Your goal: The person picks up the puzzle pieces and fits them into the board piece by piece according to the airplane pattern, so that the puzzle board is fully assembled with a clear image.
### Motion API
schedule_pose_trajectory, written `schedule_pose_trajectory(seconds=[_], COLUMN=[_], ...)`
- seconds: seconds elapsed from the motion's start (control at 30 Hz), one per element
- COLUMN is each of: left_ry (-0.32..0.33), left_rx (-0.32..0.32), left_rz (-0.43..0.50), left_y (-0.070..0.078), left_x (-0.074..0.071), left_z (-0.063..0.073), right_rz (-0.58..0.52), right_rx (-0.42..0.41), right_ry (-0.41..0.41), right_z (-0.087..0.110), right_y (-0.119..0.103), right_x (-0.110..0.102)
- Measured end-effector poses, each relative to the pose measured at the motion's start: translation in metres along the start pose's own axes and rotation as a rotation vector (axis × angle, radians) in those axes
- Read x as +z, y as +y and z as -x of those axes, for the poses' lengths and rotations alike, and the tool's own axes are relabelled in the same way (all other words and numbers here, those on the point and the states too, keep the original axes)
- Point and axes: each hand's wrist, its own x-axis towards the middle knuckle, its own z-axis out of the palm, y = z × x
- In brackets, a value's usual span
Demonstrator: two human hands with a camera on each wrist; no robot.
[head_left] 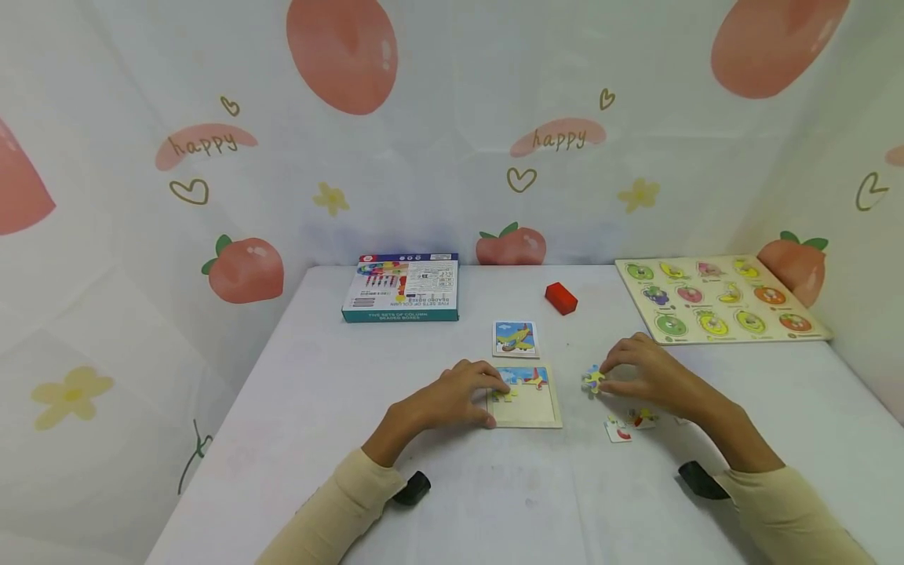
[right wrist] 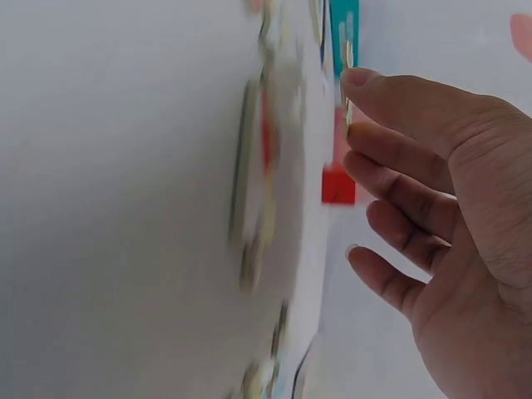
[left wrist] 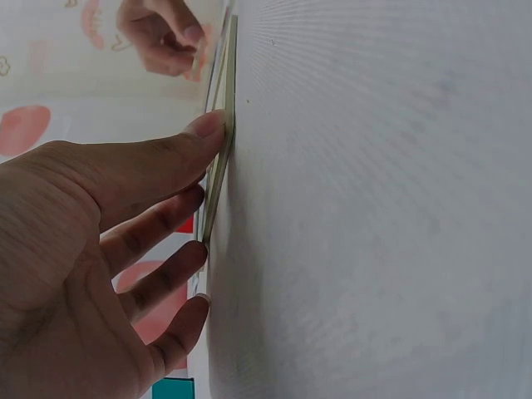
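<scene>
A wooden puzzle board [head_left: 538, 406] lies on the table, with sky and red-tailed plane pieces along its far side and yellow-patterned pieces at its left. My left hand [head_left: 457, 396] rests at the board's left side, thumb at the near-left corner and a finger reaching over the pieces. In the left wrist view, the thumb and relaxed fingers of that hand touch the board's edge [left wrist: 218, 179]. To the right of the board, my right hand [head_left: 653, 377] pinches a jigsaw piece [head_left: 592, 380] between thumb and finger, raised off the table. This piece [right wrist: 348, 100] appears edge-on in the right wrist view.
Loose jigsaw pieces [head_left: 617, 429] lie under and before my right hand. Behind the board is a picture card [head_left: 515, 339] of a yellow plane. Farther back are a red block [head_left: 561, 298], a boxed bead set [head_left: 401, 294] and a fruit puzzle board [head_left: 692, 314].
</scene>
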Motion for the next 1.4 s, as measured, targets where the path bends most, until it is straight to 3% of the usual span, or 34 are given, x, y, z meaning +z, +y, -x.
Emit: schedule_pose_trajectory(seconds=[0.4,0.97,1.4], left_ry=[-0.001,-0.006,0.004], left_rx=[0.01,0.007,0.028], left_rz=[0.001,-0.016,-0.032], left_y=[0.0,0.0,0.0], left_x=[-0.001,0.0,0.0], left_z=[0.0,0.0,0.0], right_rz=[0.027,0.079,0.108], right_rx=[-0.138,-0.165,-0.207], right_ry=[-0.034,-0.111,-0.108], right_z=[-0.026,-0.048,-0.056], right_y=[-0.03,-0.06,-0.069], right_x=[0.022,0.043,0.048])
